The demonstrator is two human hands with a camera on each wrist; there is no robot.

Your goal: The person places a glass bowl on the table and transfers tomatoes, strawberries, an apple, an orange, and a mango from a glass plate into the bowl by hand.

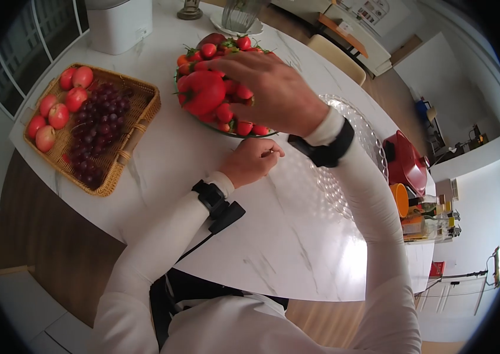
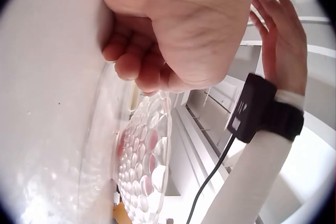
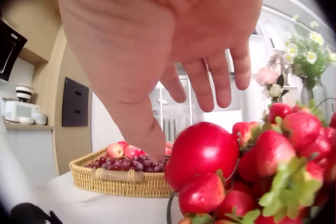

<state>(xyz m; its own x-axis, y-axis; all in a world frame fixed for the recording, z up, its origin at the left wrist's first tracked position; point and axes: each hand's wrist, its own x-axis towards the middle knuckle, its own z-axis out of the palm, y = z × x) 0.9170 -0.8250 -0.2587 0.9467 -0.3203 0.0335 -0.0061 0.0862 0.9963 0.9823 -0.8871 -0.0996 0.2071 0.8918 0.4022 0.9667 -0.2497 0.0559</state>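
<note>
My right hand (image 1: 276,88) is held over a heap of red fruit, its fingers extended and nothing in its grasp. Beneath it lies a large, round, glossy red fruit (image 3: 202,155), its kind unclear, nearest to my thumb in the right wrist view. Strawberries (image 3: 270,155) with green leaves are piled around that fruit. The heap fills a round dish whose dark glass rim (image 1: 210,125) shows at the near side. In front of the dish, my left hand (image 1: 251,162) rests on the white marbled table (image 1: 262,236), with its fingers loosely curled and holding nothing.
A wicker basket (image 1: 144,112) of apples (image 1: 58,115) and dark grapes (image 1: 105,121) stands at the left. To the right is a bumpy clear glass dish (image 1: 329,183), then a red pot (image 1: 406,165) and bottles (image 1: 433,227). A glass vase (image 1: 241,16) stands behind the fruit.
</note>
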